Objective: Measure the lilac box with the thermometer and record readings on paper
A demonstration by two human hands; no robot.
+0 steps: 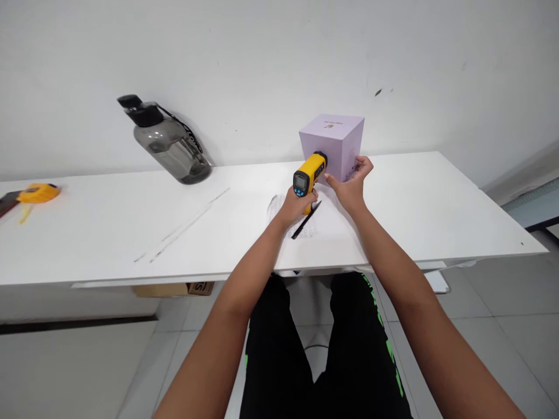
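My left hand (299,203) is wrapped round the handle of a yellow and black infrared thermometer (311,169), its small screen facing me. The thermometer's front end is up against or very close to the near face of a lilac box (321,146); I cannot tell if they touch. With thumb and fingers on the lower corner and right side, my right hand (351,185) grips the box, which sits on the white table near the wall. Below my left hand lie a black pen (306,220) and a sheet of paper with writing (279,205), partly covered by my hand.
A grey see-through water bottle (172,145) with a black lid stands at the back left. At the far left lies a yellow tape measure (38,192) beside something dark red. The white table (437,209) has its front edge just before my legs.
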